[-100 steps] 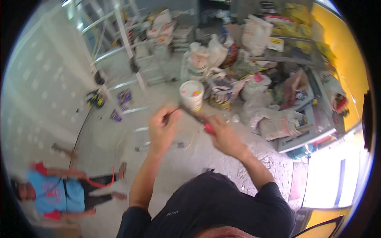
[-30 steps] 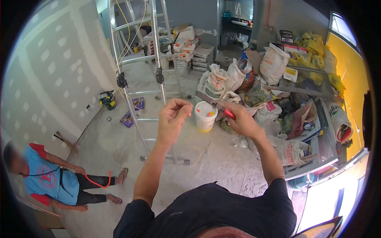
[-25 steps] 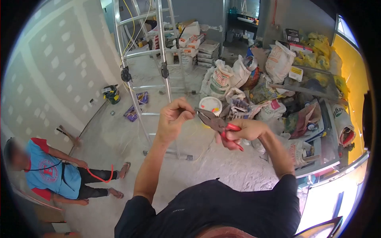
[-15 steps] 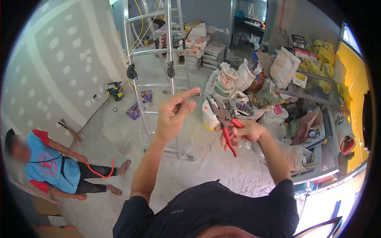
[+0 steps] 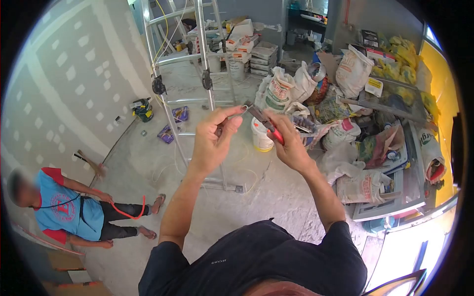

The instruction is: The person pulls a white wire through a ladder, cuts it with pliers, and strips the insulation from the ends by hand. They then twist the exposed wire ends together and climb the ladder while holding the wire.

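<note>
My right hand (image 5: 293,150) is wrapped round the red handles of a pair of pliers (image 5: 265,122). The dark jaws point up and left, meeting the fingertips of my left hand (image 5: 213,140). Between the left thumb and forefinger is a small pale loop (image 5: 245,109), thin like wire, held right at the jaw tips. Its exact kind is too small to make out. Both hands are raised in front of my chest, above the floor.
An aluminium ladder (image 5: 203,64) stands ahead with thin cables hanging by it. Filled sacks (image 5: 277,93) and a white bucket (image 5: 261,137) crowd the right. At left stands a person in a blue shirt (image 5: 69,204), holding a red tube (image 5: 129,215). A black bucket (image 5: 143,109) sits by the wall.
The pliers have swung up and left, their jaws now at my left fingertips. My right hand has closed more firmly round the handles. My left hand has shifted slightly.
</note>
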`<action>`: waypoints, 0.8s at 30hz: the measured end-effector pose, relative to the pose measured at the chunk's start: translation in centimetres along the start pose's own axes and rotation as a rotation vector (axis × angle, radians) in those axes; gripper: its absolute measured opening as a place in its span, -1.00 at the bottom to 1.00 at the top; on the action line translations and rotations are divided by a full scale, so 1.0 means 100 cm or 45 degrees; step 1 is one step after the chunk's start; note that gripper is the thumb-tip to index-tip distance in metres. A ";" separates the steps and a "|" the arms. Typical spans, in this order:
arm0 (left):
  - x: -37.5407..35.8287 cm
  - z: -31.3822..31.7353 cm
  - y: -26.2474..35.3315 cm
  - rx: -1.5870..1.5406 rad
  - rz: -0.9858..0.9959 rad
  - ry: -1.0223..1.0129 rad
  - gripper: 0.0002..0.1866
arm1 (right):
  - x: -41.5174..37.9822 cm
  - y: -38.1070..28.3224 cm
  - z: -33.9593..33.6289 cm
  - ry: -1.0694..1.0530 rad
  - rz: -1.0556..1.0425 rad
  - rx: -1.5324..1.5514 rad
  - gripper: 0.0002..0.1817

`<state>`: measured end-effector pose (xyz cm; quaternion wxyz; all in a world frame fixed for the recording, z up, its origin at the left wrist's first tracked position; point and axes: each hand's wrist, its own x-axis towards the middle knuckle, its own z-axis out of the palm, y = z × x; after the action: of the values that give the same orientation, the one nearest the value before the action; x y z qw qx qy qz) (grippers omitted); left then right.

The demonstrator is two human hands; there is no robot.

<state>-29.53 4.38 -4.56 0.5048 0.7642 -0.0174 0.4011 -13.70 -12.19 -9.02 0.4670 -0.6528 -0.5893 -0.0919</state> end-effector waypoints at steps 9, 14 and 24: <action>-0.001 0.004 0.000 -0.014 -0.099 0.057 -0.76 | 0.000 0.009 -0.004 -0.030 -0.062 -0.152 -0.20; 0.001 0.005 -0.009 0.025 -0.026 0.051 -0.80 | -0.001 0.009 -0.008 -0.055 -0.056 -0.185 -0.18; 0.000 0.008 -0.008 -0.004 0.067 0.010 -0.85 | -0.005 0.008 -0.027 -0.182 -0.059 -0.073 -0.28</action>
<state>-28.72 4.10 -5.29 0.4952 0.7612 -0.0360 0.4173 -11.96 -14.36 -8.25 0.4026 -0.6571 -0.6332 -0.0727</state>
